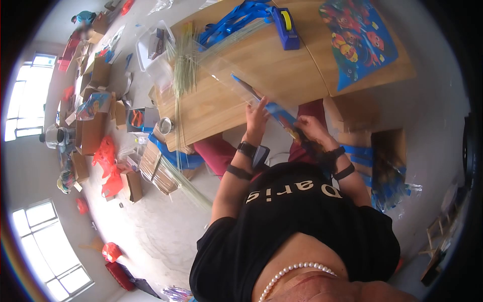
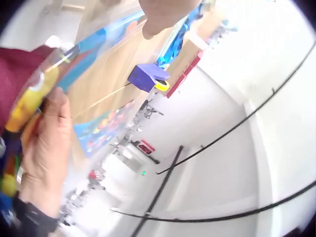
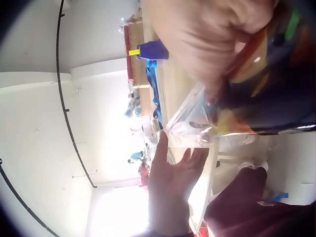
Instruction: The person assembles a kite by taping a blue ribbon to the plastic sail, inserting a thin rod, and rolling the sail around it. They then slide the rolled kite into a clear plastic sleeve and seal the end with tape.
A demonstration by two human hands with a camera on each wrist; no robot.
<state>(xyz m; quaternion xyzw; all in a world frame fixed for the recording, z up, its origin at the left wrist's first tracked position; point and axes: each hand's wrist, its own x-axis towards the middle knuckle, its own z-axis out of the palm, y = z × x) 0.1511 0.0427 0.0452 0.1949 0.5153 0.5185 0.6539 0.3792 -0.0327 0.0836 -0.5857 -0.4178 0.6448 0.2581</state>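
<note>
A long printed plastic bag (image 1: 284, 118), blue with coloured figures and a clear part, slants between both hands in front of the lap. My left hand (image 1: 255, 122) holds its clear part, thumb and fingers spread about the film in the right wrist view (image 3: 173, 185). The right hand (image 1: 316, 132) pinches the printed part; the left wrist view shows this hand (image 2: 47, 148) with its thumb on the bag (image 2: 37, 91). Close to the right wrist camera, the right hand (image 3: 212, 39) covers part of the bag (image 3: 266, 94).
On the wooden table (image 1: 236, 108) are a purple tape dispenser (image 1: 287, 38), blue ribbon (image 1: 236, 20), pale thin sticks (image 1: 185, 65) and a flat printed bag (image 1: 357, 43). A round tin (image 1: 165, 126) stands at the table's left edge. An open carton (image 1: 390, 146) is at the right.
</note>
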